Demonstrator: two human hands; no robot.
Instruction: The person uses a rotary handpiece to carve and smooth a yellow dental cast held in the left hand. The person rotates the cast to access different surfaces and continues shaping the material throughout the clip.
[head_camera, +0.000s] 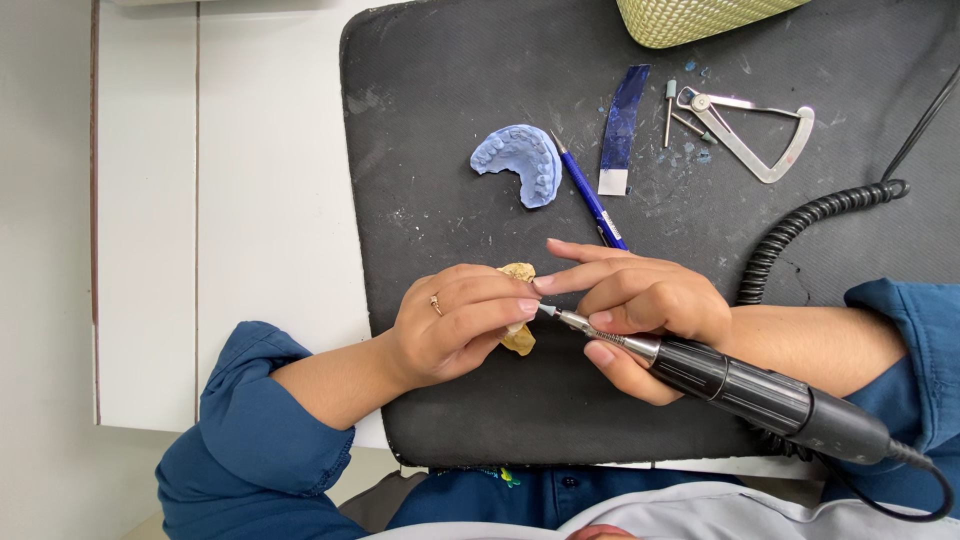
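left hand (455, 325): yellow dental cast (519, 305) gripped, mat (450, 400) centre | right hand (640, 305): black rotary handpiece (740, 385) grasped, tip at cast | blue impression (522, 160) laid at 12 o'clock
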